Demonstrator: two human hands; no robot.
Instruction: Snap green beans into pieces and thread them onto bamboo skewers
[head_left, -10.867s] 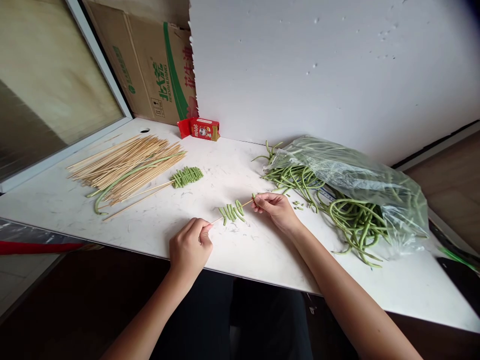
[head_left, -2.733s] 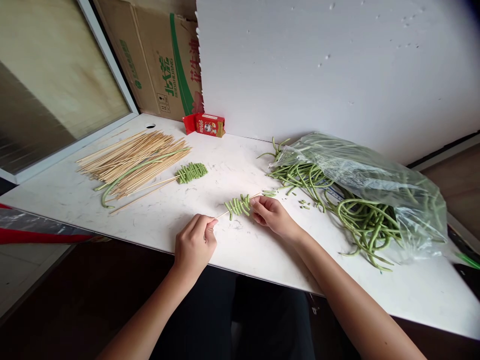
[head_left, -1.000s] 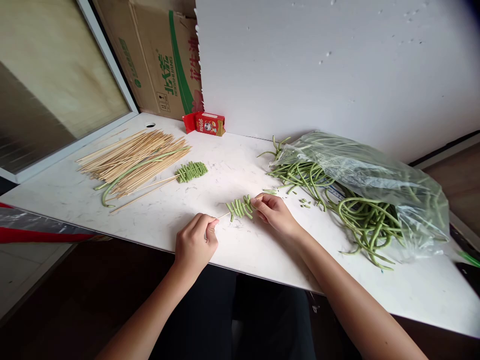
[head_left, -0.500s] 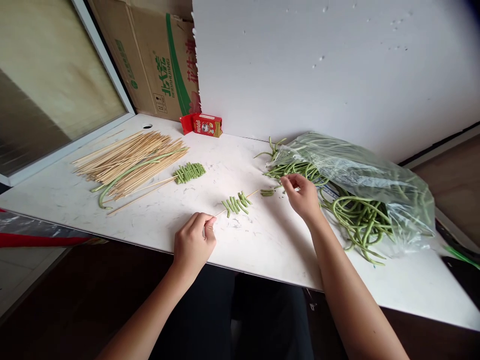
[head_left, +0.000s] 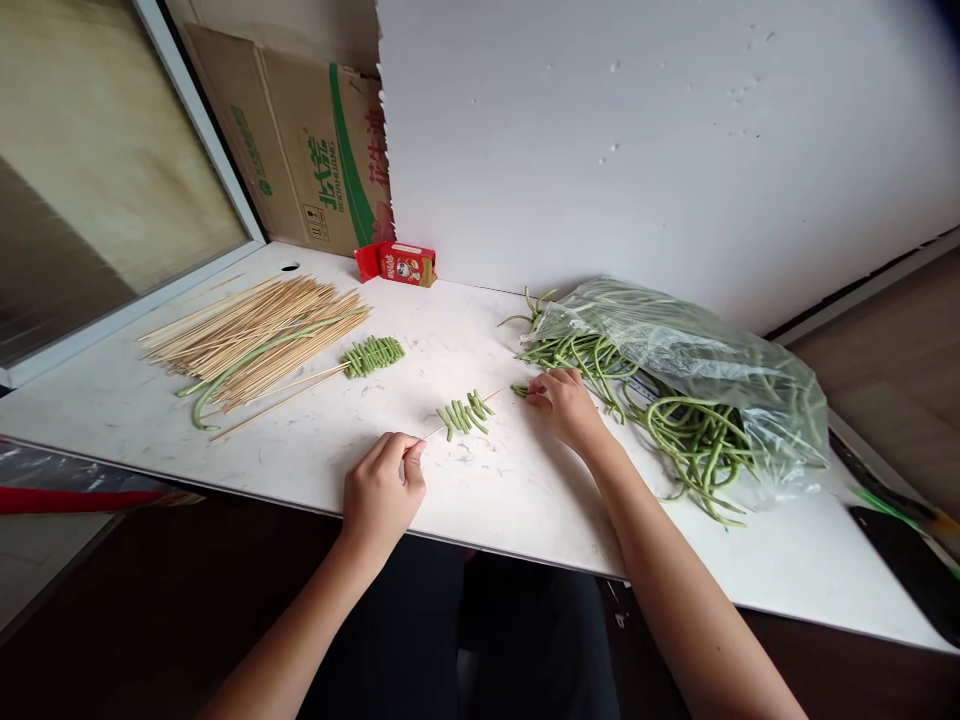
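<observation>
My left hand (head_left: 384, 490) pinches the near end of a wooden skewer (head_left: 433, 433). Several short green bean pieces (head_left: 465, 415) are threaded on it, and its bare tip points up to the right. My right hand (head_left: 568, 408) is closed at some loose cut bean pieces (head_left: 519, 389) on the table; its fingertips partly cover them, and whether one is gripped is hidden. A fuller skewer of bean pieces (head_left: 373, 356) lies beside the pile of bare skewers (head_left: 255, 325). Long green beans (head_left: 697, 440) spill from a clear plastic bag (head_left: 675, 330) at the right.
The white table (head_left: 480, 500) reaches to my lap. One long bean lies across the skewer pile. At the back stand a small red box (head_left: 405, 264) and a cardboard carton (head_left: 300, 150) beside a white panel (head_left: 637, 130). A black object (head_left: 904, 570) lies far right.
My right hand has moved left and down onto the loose cut pieces. My left hand still holds the threaded skewer in nearly the same place. The view has shifted slightly.
</observation>
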